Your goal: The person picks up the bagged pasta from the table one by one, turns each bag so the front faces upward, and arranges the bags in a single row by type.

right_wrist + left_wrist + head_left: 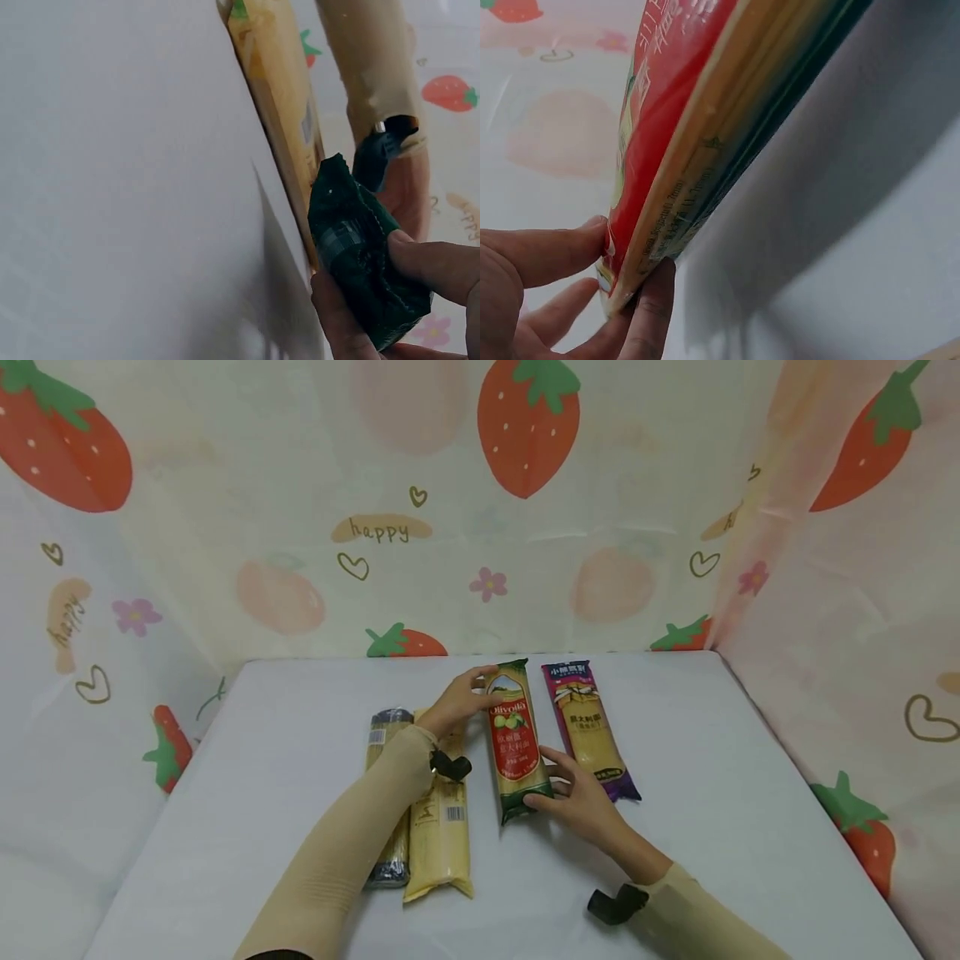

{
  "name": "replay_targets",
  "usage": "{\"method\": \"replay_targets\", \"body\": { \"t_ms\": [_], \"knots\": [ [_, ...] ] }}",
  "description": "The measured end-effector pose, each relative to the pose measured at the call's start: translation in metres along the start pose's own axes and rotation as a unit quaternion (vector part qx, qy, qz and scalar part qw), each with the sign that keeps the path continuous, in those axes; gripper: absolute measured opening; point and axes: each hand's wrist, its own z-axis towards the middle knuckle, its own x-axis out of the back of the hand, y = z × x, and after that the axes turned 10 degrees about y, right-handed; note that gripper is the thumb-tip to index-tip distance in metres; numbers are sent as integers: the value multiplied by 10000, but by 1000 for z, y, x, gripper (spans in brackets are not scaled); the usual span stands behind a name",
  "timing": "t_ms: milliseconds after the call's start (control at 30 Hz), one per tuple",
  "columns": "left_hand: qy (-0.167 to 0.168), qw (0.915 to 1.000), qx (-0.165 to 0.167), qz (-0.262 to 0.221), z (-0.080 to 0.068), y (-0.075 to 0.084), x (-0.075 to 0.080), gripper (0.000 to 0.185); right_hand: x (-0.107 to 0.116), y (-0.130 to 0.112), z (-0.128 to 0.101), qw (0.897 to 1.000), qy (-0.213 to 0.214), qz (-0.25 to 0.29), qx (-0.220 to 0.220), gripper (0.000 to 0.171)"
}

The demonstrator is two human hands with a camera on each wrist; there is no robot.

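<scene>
Both hands hold a pack of spaghetti (516, 735) with a red Olivoilà label and green ends, its printed front facing up. My left hand (456, 700) grips its upper left edge. In the left wrist view, the thumb lies on the front of the pack (667, 105) and fingers go under it. At the lower right end, my right hand (581, 802) pinches the pack. Seen from the right wrist, thumb and fingers hold the crumpled green end (360, 255). The pack is lifted off the table, with a shadow below it.
A purple-ended pasta pack (588, 722) lies to the right on the white table (720, 827). Left of the held pack lie a yellow pasta pack (438, 852) and a dark-ended one (388, 868), side by side, partly under the left arm. Strawberry-printed cloth (450, 460) stands behind.
</scene>
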Motion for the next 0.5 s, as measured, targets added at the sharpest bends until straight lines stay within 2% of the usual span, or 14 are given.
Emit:
{"method": "replay_targets", "body": {
  "t_ms": [233, 500],
  "knots": [
    [-199, 9998, 24, 98, 7, -4, -1, 71, -1, 7, 11, 9997, -16, -235, 104, 81],
    [-401, 9990, -74, 157, 16, -8, -5, 78, -5, 7, 20, 9989, 159, -427, -56, 80]
  ]
}}
